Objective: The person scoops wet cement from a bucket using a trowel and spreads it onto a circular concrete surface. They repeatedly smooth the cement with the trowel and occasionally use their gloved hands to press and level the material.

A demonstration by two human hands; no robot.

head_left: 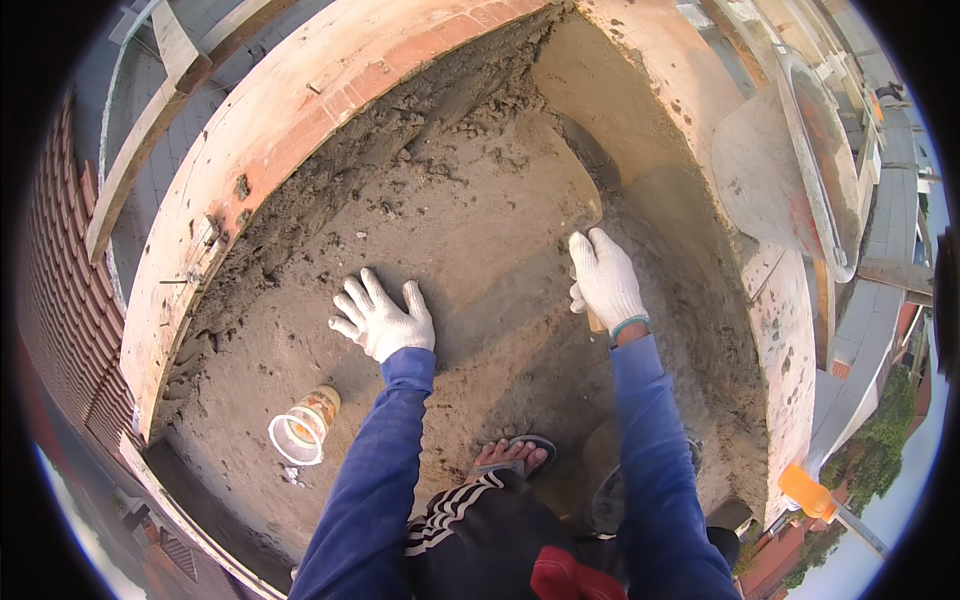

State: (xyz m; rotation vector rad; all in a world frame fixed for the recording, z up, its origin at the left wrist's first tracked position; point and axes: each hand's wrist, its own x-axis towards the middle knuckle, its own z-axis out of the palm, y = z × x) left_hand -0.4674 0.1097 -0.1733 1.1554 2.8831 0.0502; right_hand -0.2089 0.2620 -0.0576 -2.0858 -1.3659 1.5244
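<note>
Left hand [383,318], white glove, blue sleeve; fingers spread, palm down, grip empty; it appears to rest flat on the grey mortar [470,195], probably as a prop for the leaning body.

Right hand [608,280], white glove, blue sleeve; grip closed round a tool [597,322], of which a short pale piece, seemingly the handle, shows below the fingers; the tool lies under this hand, low over the mortar, well apart from the left hand; the fist is likely held low to keep the tool near the surface; its far end cannot be told from the mortar.

Wall [255,160], pale orange, curved by the lens; it bounds the mortar on the left, far and right sides; mortar is smoother in the middle, rough and clumped along the left wall.

Cup [322,402], printed sides, white rim; seemingly upright on the mortar, near the left forearm, perhaps set there to be within reach; orange shows inside, but contents cannot be told.

Foot [497,453], in a dark sandal [538,455]; on the mortar between the forearms.
</note>
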